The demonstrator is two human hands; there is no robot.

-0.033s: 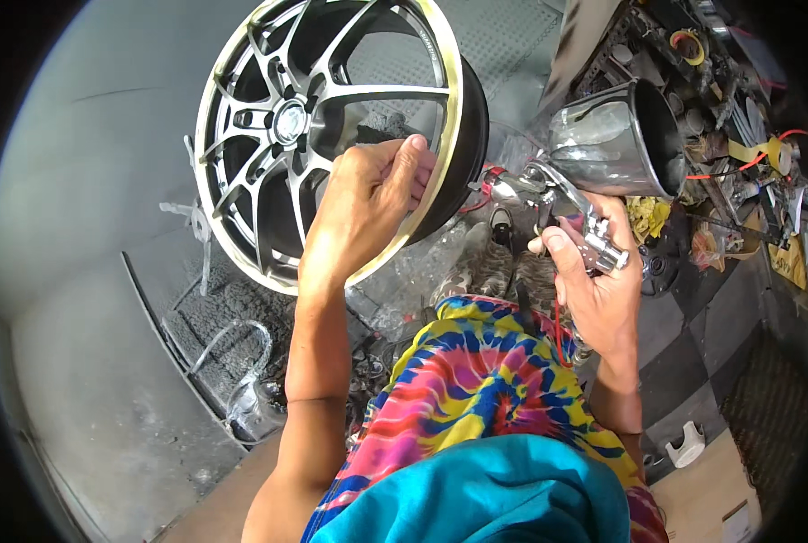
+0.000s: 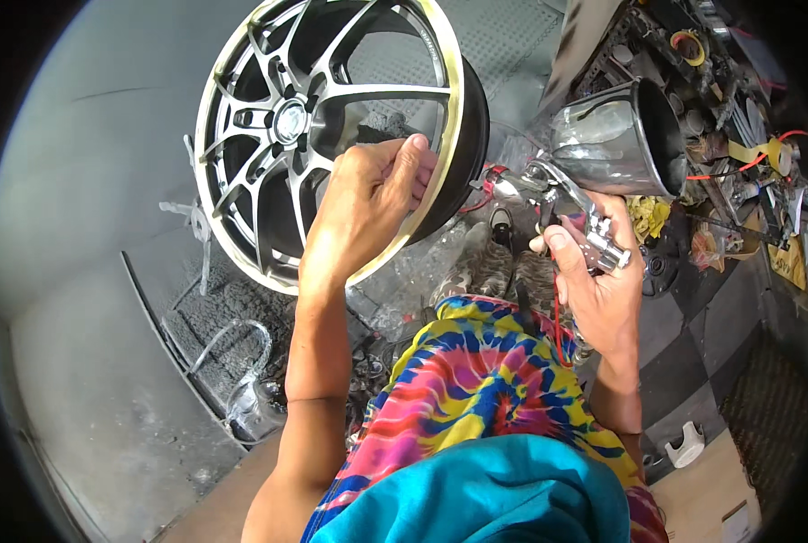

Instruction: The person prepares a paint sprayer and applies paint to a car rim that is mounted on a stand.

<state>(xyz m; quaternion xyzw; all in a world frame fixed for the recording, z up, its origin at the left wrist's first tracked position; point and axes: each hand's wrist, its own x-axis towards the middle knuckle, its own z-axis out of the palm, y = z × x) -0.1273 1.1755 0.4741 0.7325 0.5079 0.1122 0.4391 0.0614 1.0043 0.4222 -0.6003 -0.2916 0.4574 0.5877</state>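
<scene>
A silver multi-spoke car wheel with yellowish tape around its lip stands at upper left, facing me. My left hand is in front of its right side, fingers curled by the taped lip. The palm and whatever the fingers grip, if anything, are hidden. At right, my right hand is wrapped around the handle of a metal spray gun. The gun's nose points left toward the wheel's edge, a short way off. Above the gun body is its large grey metal cup, smeared with paint.
A cluttered shelf with tape rolls, cans and tools fills the upper right. A red hose hangs below my right hand. At lower left lies a clear plastic-looking item near a dark, rough mat. A white piece lies at lower right.
The spray gun and its cup have shifted very slightly to the right. My left hand and the wheel look unchanged.
</scene>
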